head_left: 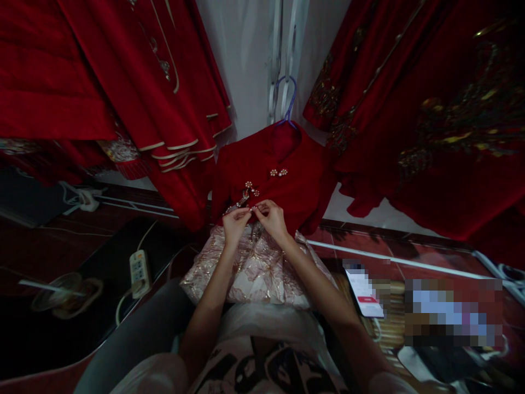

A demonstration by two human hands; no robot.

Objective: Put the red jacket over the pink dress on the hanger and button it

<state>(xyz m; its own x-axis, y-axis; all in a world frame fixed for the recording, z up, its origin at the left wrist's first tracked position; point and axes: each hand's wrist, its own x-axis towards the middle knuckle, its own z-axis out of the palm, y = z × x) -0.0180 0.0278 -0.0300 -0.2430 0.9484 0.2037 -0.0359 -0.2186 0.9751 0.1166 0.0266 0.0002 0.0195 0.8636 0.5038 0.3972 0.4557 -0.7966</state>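
Observation:
A red jacket (295, 189) with flower-shaped beaded ornaments hangs in front of me on a blue hanger (292, 98). Near its lower front edge, the fingertips of my left hand (235, 225) and my right hand (271, 218) meet, both pinched closed. Between them shows a small pale, bead-like piece (252, 209), too tiny to make out fully. A string of beaded trim (245, 198) runs down the jacket just above my left fingers. Under my wrists, a cream and pink patterned cloth with gold threads (262, 273) covers my lap.
Red embroidered garments (164, 109) hang at left, and more red clothing (410, 126) at right. A power strip (140, 273) and a plastic cup with a straw (61, 295) lie on a black surface at left. A lit phone (365, 290) rests on a slatted wooden seat at right.

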